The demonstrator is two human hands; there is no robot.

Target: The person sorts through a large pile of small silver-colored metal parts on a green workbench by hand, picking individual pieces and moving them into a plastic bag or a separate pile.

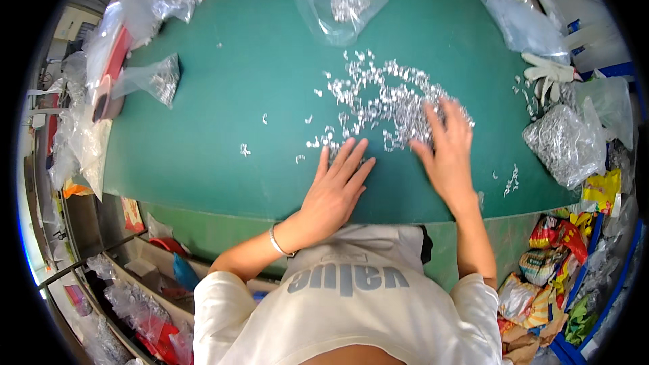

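A loose heap of small, shiny silver metal pieces [384, 94] spreads over the middle of the green table [223, 88]; some look curved like little clips, too small to name surely. My right hand [447, 152] lies over the heap's right side, its fingers apart and touching the pieces. My left hand [335, 186] rests flat at the heap's near left edge, with fingers spread and a few pieces at the fingertips. A bracelet [277, 242] circles my left wrist. Single pieces [245, 150] lie scattered left of the heap.
Beyond the heap sits a clear bag [348, 7] with silver pieces; a smaller one [162, 81] lies left. At the right edge are a full bag [566, 143] and a white glove [549, 73]. Coloured packets [541, 263] fill the lower right; an open drawer [152, 257] is lower left.
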